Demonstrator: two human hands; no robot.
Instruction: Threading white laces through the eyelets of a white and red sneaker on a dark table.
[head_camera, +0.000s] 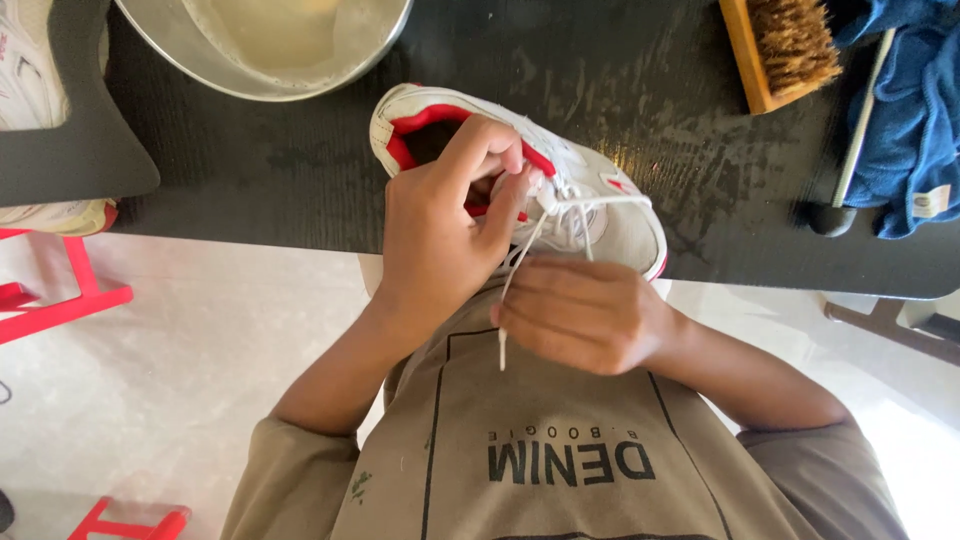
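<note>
A white sneaker (610, 215) with a red lining lies on its side at the near edge of a black table (300, 160). My left hand (440, 235) grips the shoe's tongue area, fingers curled by the eyelets. Just below the shoe, my right hand (585, 310) is closed around the white shoelace (520, 265), whose loose end hangs down over my tan shirt. Part of the lace runs taut across the upper.
A metal bowl (200, 60) with cloudy water sits at the table's back left. A wooden brush (780, 45) and a blue cloth (915, 110) lie at the right. Red stool legs (70, 300) stand on the pale floor at left.
</note>
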